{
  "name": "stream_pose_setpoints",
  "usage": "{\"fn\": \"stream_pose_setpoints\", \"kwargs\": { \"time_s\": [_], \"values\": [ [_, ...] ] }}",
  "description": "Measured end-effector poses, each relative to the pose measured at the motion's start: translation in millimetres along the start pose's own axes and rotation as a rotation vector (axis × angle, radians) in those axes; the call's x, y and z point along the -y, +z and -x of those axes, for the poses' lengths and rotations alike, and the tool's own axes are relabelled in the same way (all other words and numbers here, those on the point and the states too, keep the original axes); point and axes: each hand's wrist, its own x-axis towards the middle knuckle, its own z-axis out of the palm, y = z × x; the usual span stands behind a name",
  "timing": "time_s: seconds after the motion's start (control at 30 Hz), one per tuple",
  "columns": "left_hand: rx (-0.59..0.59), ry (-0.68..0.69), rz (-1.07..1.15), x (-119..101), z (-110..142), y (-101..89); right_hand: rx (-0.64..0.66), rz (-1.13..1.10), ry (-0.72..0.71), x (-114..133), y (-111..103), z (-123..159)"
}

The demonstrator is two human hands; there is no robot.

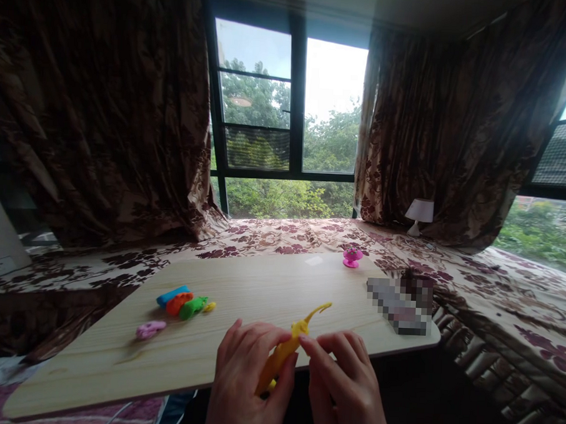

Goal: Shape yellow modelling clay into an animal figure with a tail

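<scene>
A long piece of yellow modelling clay [278, 360] is held over the table's near edge. My left hand [252, 367] is closed round its thick body, thumb on one side and fingers on the other. The clay's upper end narrows into a thin, bent strand that points up and right. With thumb and forefinger together, my right hand [344, 377] pinches at the clay just below that strand. A small yellow bit shows under the left thumb; whether it joins the main piece I cannot tell.
On the wooden table [242, 285], blue clay [172, 295], orange clay [179, 304], green clay [193, 308] and a yellow bit [209, 307] lie together at left, with pink clay [150, 330] nearer. A pink stemmed object [352, 257] stands at the back; a blurred-out item [398, 306] lies right.
</scene>
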Motion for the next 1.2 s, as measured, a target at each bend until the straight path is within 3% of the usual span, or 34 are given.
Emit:
{"fn": "stream_pose_setpoints", "kwargs": {
  "time_s": [0.27, 0.33, 0.5, 0.6, 0.7, 0.83, 0.97, 1.0, 1.07, 1.2],
  "values": [
    [-0.016, -0.085, 0.083, -4.3, 0.1, -2.4, 0.017, 0.002, 0.056, -4.7, 0.1, 5.8],
    [0.02, -0.205, 0.169, -6.0, 0.7, -3.9, -0.02, -0.04, 0.078, -4.5, -0.7, 7.5],
    [0.176, -0.745, 0.682, -13.9, -4.0, -11.6, -0.097, -0.297, 0.315, -8.0, -12.8, 10.0],
    [0.214, -0.897, 0.996, -19.3, -6.9, -12.6, -0.105, -0.396, 0.435, -11.4, -22.8, 9.4],
    [0.239, -0.958, 1.171, -23.4, -3.7, -8.9, -0.056, -0.437, 0.469, -9.2, -27.1, 6.9],
    [0.234, -0.855, 1.064, -17.4, -1.1, -5.0, -0.071, -0.491, 0.446, -3.3, -22.2, -0.7],
    [0.2, -0.495, 0.434, 15.5, -24.0, 9.2, -0.052, -0.473, 0.563, -26.4, -10.3, 3.9],
    [0.192, -0.385, 0.28, 26.7, -32.7, 17.7, -0.043, -0.437, 0.593, -37.9, -6.6, 9.7],
    [0.322, -0.281, 0.057, 48.8, -49.2, 40.1, -0.043, -0.365, 0.664, -63.4, 0.9, 25.1],
    [0.436, -0.255, 0.001, 80.4, -67.5, 88.8, -0.031, -0.301, 0.739, -100.9, 12.7, 52.2]
  ]
}}
